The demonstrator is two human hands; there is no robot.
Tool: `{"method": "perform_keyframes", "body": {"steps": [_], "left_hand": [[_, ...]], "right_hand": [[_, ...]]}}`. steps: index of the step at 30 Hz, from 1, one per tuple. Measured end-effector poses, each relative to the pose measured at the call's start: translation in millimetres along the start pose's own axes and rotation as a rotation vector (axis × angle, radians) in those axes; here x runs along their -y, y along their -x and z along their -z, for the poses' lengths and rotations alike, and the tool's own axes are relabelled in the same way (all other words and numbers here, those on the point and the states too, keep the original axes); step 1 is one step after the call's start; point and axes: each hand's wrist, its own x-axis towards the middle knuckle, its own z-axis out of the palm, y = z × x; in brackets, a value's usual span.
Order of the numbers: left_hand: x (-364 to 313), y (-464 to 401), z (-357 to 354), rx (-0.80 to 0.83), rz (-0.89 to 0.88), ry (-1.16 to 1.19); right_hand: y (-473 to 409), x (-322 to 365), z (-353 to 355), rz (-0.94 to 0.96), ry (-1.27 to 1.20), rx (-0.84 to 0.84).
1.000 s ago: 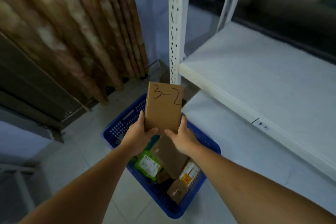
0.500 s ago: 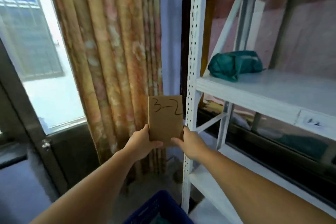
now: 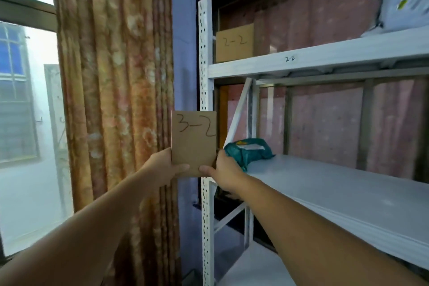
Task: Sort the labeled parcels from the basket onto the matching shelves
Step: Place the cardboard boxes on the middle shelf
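A tall white rack (image 3: 205,90) stands beside a long curtain (image 3: 116,76). Its upper shelf (image 3: 325,57) is marked 2-2 and holds a brown box (image 3: 234,43) with the same number. On the shelf below (image 3: 336,188) lies a green bag (image 3: 247,152); I cannot see that shelf's label. The left hand (image 3: 166,167) and right hand (image 3: 224,170) pinch the bottom of a cardboard parcel (image 3: 193,141) marked 3-2, holding it upright in front of the rack post, likely so the number can be read.

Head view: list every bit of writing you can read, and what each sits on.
"3-2": handwritten on the cardboard parcel held by both hands.
"2-2": handwritten on the cardboard box on the upper shelf.
"2-2": small tag on the upper shelf's front edge.
Labels on the teal bag and grey bag: unreadable.
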Motion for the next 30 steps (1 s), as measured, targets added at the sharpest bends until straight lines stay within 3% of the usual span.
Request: {"method": "perform_keyframes", "body": {"steps": [4, 12, 20, 24, 30], "left_hand": [[-29, 3, -3, 0.050, -0.063, -0.055], [-100, -10, -45, 0.209, -0.232, 0.068], [-208, 8, -120, 0.356, -0.501, 0.172], [-257, 38, -155, 0.492, -0.645, 0.289], [-319, 95, -193, 0.568, -0.769, 0.287]], "right_hand": [[9, -8, 21, 0.001, 0.033, -0.023], [62, -46, 93, -0.154, 0.149, -0.073], [178, -72, 171, -0.451, 0.335, -0.285], [247, -83, 187, -0.588, 0.309, -0.394], [336, -92, 211, -0.747, 0.336, -0.547]]}}
